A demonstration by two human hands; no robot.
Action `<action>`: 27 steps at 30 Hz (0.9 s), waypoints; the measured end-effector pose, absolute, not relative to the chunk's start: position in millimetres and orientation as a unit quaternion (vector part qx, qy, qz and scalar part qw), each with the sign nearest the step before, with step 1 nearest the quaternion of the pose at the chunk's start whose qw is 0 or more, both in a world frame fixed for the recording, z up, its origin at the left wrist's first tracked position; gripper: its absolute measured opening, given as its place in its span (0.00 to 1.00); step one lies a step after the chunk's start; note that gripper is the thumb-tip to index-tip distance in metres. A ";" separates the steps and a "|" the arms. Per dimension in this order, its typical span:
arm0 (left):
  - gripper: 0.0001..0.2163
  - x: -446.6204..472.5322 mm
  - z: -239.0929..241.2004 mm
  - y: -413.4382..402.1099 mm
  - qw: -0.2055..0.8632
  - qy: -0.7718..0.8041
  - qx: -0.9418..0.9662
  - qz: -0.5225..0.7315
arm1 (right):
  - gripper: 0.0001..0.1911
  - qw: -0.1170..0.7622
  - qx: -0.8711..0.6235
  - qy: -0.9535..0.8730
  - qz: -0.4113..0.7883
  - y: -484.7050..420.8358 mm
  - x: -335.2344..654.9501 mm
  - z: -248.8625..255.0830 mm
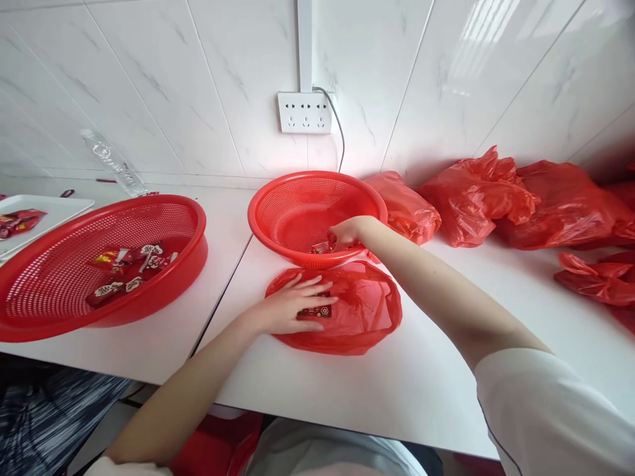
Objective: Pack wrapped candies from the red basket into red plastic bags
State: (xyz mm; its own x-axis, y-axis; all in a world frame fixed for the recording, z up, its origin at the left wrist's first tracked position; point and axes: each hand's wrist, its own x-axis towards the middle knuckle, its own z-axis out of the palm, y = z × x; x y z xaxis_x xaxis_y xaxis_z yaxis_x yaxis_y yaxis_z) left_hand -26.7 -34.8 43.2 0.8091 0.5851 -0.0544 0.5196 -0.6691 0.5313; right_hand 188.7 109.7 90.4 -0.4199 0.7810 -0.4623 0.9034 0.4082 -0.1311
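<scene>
My left hand (297, 307) lies with fingers spread on a red plastic bag (367, 311) on the table. Between its fingers shows a small dark red packet (325, 311) with a printed pattern, partly covered. My right hand (348, 231) reaches over the near rim into a red mesh basket (278, 188). Its fingers are curled down at small red packets (321, 247) at the basket's near side. The fingertips are partly hidden, so what they grip cannot be made out.
A second red basket (196, 221) holds several packets (119, 261) at left, beside a white tray (74, 201) and a clear plastic bottle (112, 158). Filled red bags (471, 195) line the wall at right. A socket panel (305, 112) with a cable is on the wall.
</scene>
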 end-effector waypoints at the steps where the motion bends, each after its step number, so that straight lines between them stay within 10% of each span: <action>1: 0.21 -32.9 51.3 -32.2 0.279 0.337 0.892 0.110 | 0.25 0.173 0.511 0.823 -0.178 109.6 187.4 87.2; 6: 0.31 -70.0 81.2 4.6 0.353 0.700 0.600 0.160 | 0.24 0.149 0.518 0.832 -0.129 110.9 190.8 80.0; 11: 0.30 -72.1 79.1 33.8 0.675 0.558 0.447 0.183 | 0.15 -0.008 0.558 0.829 -0.039 108.2 195.2 90.1; 15: 0.16 -61.8 68.8 40.2 0.702 0.521 0.409 0.263 | 0.09 -0.158 0.577 0.802 0.002 91.9 202.8 99.3; 20: 0.16 -54.0 53.8 33.0 0.672 0.491 0.417 0.365 | 0.10 -0.466 0.416 0.692 -0.362 60.6 220.2 97.5; 27: 0.19 -38.4 39.1 9.7 0.675 0.502 0.380 0.386 | 0.15 -0.373 0.330 0.625 -0.601 27.3 232.4 95.7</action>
